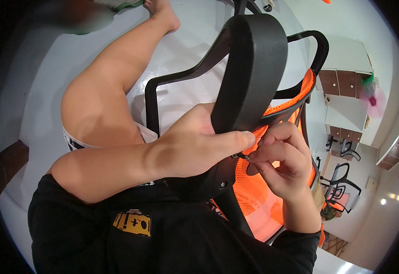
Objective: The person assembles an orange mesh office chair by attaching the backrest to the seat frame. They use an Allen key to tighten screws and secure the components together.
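An office chair part lies across my lap, with a thick black armrest [254, 68] and an orange mesh panel [259, 201]. My left hand [195, 141] is closed around the lower end of the armrest; the thumb lies over its edge and the other fingers are hidden behind it. Close to that thumb, my right hand [284, 157] pinches a small dark metal piece [241, 156], which looks like a screw, at the side of the black part. How far it sits in its hole is hidden by the fingers. A bolt head [223, 185] shows lower on the same part.
My bare leg [103, 91] stretches over the pale floor [190, 50] on the left. Another black looped frame [320, 45] rises beyond the mesh. Farther right are chairs [338, 187], white and brown cabinets [345, 84] and a pink fan [373, 100].
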`<action>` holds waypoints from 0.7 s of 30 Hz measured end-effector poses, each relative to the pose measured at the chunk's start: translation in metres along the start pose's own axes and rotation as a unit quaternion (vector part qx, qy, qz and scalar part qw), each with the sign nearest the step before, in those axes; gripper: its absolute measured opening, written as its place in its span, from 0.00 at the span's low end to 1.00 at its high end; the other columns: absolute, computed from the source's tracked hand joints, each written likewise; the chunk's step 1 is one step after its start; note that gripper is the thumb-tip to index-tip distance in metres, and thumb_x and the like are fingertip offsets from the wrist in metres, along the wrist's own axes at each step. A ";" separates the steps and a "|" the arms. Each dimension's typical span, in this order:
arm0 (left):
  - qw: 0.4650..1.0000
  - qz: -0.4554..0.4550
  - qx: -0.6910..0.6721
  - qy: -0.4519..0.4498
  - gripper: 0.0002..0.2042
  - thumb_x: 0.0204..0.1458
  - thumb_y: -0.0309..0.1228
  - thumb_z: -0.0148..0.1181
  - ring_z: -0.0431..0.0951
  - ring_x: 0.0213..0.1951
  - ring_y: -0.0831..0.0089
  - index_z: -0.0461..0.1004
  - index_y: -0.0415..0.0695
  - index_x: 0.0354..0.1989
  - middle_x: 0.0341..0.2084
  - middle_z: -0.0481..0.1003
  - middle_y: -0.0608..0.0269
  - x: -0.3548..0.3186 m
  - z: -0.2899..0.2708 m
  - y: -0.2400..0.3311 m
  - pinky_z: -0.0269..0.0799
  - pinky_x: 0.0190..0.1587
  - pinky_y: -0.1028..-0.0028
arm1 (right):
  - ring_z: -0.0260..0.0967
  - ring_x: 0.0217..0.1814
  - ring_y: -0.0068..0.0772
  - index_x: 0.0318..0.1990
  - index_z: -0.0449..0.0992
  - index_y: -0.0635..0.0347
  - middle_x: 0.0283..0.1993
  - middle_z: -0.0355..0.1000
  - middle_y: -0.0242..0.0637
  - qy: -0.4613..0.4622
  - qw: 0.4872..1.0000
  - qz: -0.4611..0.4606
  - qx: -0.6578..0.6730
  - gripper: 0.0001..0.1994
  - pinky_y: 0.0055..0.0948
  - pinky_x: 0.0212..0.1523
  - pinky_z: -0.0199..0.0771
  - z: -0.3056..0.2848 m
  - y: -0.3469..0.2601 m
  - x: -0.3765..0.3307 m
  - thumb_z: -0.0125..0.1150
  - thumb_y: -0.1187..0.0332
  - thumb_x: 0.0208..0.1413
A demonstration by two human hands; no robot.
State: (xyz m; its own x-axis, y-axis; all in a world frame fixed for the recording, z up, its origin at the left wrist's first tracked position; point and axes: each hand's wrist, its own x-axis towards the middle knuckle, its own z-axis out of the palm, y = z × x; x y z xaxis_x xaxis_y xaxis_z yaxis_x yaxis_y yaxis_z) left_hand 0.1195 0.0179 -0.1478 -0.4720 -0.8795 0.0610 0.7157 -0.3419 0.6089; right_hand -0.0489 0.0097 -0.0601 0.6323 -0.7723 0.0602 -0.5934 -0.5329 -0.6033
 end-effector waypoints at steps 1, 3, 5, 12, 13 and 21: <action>1.000 0.009 0.004 -0.006 0.18 0.50 0.24 0.50 0.69 0.39 0.80 0.63 0.36 0.50 0.40 0.70 0.63 0.000 0.000 0.000 0.67 0.41 0.79 | 0.64 0.35 0.32 0.25 0.76 0.56 0.29 0.61 0.32 -0.010 1.000 -0.012 -0.012 0.13 0.29 0.39 0.64 -0.002 -0.001 0.002 0.64 0.82 0.27; 1.000 0.021 0.013 -0.017 0.17 0.50 0.24 0.50 0.68 0.37 0.82 0.64 0.36 0.49 0.38 0.70 0.65 0.000 0.000 0.001 0.66 0.38 0.81 | 0.64 0.34 0.29 0.25 0.75 0.58 0.30 0.62 0.33 -0.038 0.997 -0.047 -0.047 0.12 0.25 0.34 0.64 -0.008 -0.001 0.007 0.62 0.83 0.27; 0.999 0.028 0.025 -0.026 0.16 0.50 0.24 0.50 0.67 0.36 0.83 0.65 0.36 0.48 0.37 0.69 0.66 0.001 -0.001 0.002 0.66 0.36 0.82 | 0.64 0.33 0.27 0.24 0.75 0.58 0.30 0.63 0.33 -0.063 0.992 -0.070 -0.083 0.12 0.22 0.31 0.63 -0.013 -0.001 0.011 0.62 0.82 0.26; 0.999 0.027 -0.012 -0.026 0.14 0.51 0.25 0.51 0.68 0.37 0.83 0.65 0.36 0.46 0.37 0.69 0.65 0.000 0.002 0.000 0.66 0.37 0.81 | 0.64 0.32 0.30 0.22 0.77 0.53 0.28 0.63 0.29 -0.087 0.980 -0.095 -0.150 0.08 0.28 0.31 0.61 -0.020 -0.012 0.021 0.63 0.74 0.27; 0.999 0.024 -0.015 -0.030 0.14 0.51 0.26 0.51 0.68 0.37 0.82 0.65 0.36 0.46 0.37 0.69 0.65 0.001 0.001 -0.006 0.67 0.37 0.81 | 0.64 0.31 0.29 0.22 0.77 0.53 0.27 0.64 0.28 -0.089 0.978 -0.102 -0.160 0.08 0.28 0.30 0.61 -0.020 -0.013 0.022 0.64 0.74 0.27; 0.998 0.045 0.022 -0.034 0.16 0.53 0.29 0.52 0.68 0.41 0.80 0.64 0.35 0.48 0.40 0.69 0.63 0.002 -0.001 -0.004 0.68 0.41 0.79 | 0.64 0.23 0.26 0.24 0.77 0.59 0.24 0.65 0.32 -0.054 0.994 -0.002 -0.097 0.08 0.22 0.20 0.60 -0.011 -0.015 0.001 0.68 0.77 0.32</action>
State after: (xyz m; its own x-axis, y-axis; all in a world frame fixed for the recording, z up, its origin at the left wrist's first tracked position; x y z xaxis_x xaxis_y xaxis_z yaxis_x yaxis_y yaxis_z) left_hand 0.1164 0.0171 -0.1507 -0.4421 -0.8809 0.1692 0.7341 -0.2469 0.6325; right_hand -0.0452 0.0128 -0.0421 0.6780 -0.7345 -0.0293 -0.6694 -0.6004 -0.4376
